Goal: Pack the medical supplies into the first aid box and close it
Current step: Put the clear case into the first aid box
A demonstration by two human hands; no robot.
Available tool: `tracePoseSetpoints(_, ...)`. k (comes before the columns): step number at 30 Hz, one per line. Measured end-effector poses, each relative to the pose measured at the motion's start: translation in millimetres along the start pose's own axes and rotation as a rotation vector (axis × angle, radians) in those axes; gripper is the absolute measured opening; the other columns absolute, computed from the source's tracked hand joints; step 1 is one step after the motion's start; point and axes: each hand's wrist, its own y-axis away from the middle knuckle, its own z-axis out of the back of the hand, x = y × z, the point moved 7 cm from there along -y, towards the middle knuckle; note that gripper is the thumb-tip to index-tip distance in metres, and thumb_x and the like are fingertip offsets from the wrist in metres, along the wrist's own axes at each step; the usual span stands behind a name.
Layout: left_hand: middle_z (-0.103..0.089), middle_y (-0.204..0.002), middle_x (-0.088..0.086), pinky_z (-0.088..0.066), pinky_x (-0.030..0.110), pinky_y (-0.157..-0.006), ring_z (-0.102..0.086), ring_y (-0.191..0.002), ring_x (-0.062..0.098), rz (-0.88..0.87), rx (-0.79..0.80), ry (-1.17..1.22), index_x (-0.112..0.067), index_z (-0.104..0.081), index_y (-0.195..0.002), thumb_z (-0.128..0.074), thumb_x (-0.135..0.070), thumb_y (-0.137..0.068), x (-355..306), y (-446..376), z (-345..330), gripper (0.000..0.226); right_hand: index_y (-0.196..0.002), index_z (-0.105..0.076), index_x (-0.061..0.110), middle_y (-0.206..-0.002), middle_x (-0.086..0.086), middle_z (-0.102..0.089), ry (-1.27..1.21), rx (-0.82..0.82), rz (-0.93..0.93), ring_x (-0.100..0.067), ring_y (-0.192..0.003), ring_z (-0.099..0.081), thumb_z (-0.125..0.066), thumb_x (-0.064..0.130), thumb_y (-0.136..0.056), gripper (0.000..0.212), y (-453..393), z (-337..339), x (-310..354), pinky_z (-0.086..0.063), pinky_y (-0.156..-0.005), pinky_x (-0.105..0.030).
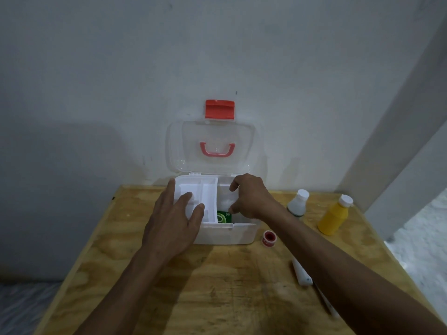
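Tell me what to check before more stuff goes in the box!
1. Lid open and leaning back: ok.
2. Inner tray steadied by left hand: ok.
3. Right hand free of anything: cannot tell, something white sits under it.
4. Green packet inside the box: ok.
5. White bottle, yellow bottle, red tape roll and white tube packed: not ok, all on the table.
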Motion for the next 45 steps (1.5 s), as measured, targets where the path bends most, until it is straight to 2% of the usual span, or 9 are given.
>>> tracePoseSetpoints(4,-0.007,-0.163,-0.004,-0.034,0.045,-0.110,-0.022,-0.146,0.024,-0.003,-0.002,0.008,-0.028,-0.043,-0.142,-0.036,-0.061,-0.091,-0.5,0.7,0.0,0.061,-0.124,-0.058,0.007,-0.127,-0.009,-0.056,-0.030,-0.005,-0.024,-0.025,-0.112,-0.054,-0.086,0.009,-0.071,0.060,-0.6,-4.5,-0.2,-0.049,-0.090,-0.030)
tracePoseSetpoints(8,-0.008,-0.163,-0.004,-0.035,0.045,-0.110,-0.022,-0.146,0.023,0.001,-0.004,0.008,-0.029,-0.042,-0.142,-0.037,-0.061,-0.091,0.4,-0.1,-0.6,0.060,-0.130,-0.052,0.014,-0.124,-0.005,-0.058,-0.155,0.070,-0.023,-0.017,-0.103,-0.054,-0.077,0.008,-0.078,0.058,-2.5,-19.3,-3.0,-0.049,-0.082,-0.025)
tracePoseSetpoints(11,-0.008,-0.163,-0.004,-0.034,0.044,-0.111,-0.022,-0.146,0.023,0.002,-0.010,0.000,-0.030,-0.042,-0.142,-0.037,-0.061,-0.091,0.4,0.2,-0.3,0.060,-0.134,-0.042,0.019,-0.119,-0.007,-0.059,-0.281,0.118,-0.055,-0.020,-0.104,-0.057,-0.063,0.006,-0.085,0.055,-3.3,-29.6,-5.1,-0.055,-0.086,-0.032)
tracePoseSetpoints(13,-0.006,-0.163,-0.004,-0.033,0.043,-0.111,-0.020,-0.147,0.022,0.001,-0.008,0.004,-0.030,-0.041,-0.142,-0.036,-0.061,-0.091,0.1,0.7,-0.3,0.060,-0.136,-0.034,0.023,-0.117,-0.008,-0.060,-0.344,0.118,-0.050,-0.019,-0.098,-0.059,-0.053,0.011,-0.091,0.050,-3.9,-30.9,-4.1,-0.057,-0.078,-0.030)
tracePoseSetpoints(16,-0.005,-0.164,-0.004,-0.033,0.043,-0.111,-0.018,-0.147,0.022,-0.005,-0.003,0.005,-0.030,-0.041,-0.143,-0.035,-0.061,-0.091,-1.4,1.2,0.2,0.061,-0.138,-0.023,0.031,-0.121,-0.010,-0.060,-0.392,0.121,-0.002,-0.016,-0.090,-0.059,-0.040,0.026,-0.101,0.042,-2.6,-30.3,-0.6,-0.049,-0.065,-0.021)
tracePoseSetpoints(21,-0.003,-0.164,-0.004,-0.032,0.042,-0.113,-0.017,-0.148,0.021,0.004,0.007,-0.012,-0.031,-0.038,-0.145,-0.034,-0.062,-0.091,-2.0,0.1,-0.5,0.062,-0.143,-0.010,0.033,-0.133,-0.011,-0.058,-0.405,0.188,0.095,-0.022,-0.103,-0.062,-0.029,0.040,-0.105,0.043,0.5,-33.7,10.2,-0.050,-0.088,-0.028)
tracePoseSetpoints(25,-0.004,-0.164,-0.003,-0.033,0.041,-0.112,-0.018,-0.148,0.022,-0.007,0.006,-0.017,-0.029,-0.040,-0.144,-0.034,-0.060,-0.093,-1.5,-0.4,-2.0,0.061,-0.147,-0.006,0.031,-0.142,-0.010,-0.052,-0.422,0.215,0.140,-0.025,-0.117,-0.057,-0.028,0.041,-0.105,0.048,1.5,-35.5,17.2,-0.043,-0.093,-0.027)
tracePoseSetpoints(33,-0.007,-0.164,-0.001,-0.032,0.040,-0.113,-0.020,-0.147,0.023,-0.020,-0.018,-0.028,-0.027,-0.043,-0.143,-0.035,-0.057,-0.094,-2.7,0.1,-2.3,0.059,-0.147,0.000,0.037,-0.146,-0.011,-0.048,-0.402,0.272,0.151,-0.029,-0.120,-0.056,-0.026,0.052,-0.102,0.054,-6.3,-52.4,15.7,-0.044,-0.107,-0.045)
tracePoseSetpoints(45,-0.008,-0.163,-0.001,-0.033,0.040,-0.111,-0.022,-0.146,0.023,-0.012,-0.024,-0.048,-0.028,-0.042,-0.143,-0.034,-0.057,-0.094,-3.0,0.7,-0.4,0.057,-0.148,-0.004,0.033,-0.146,-0.013,-0.046,-0.451,0.285,0.151,-0.029,-0.118,-0.055,-0.030,0.041,-0.105,0.051,-7.2,-50.8,14.8,-0.047,-0.103,-0.039)
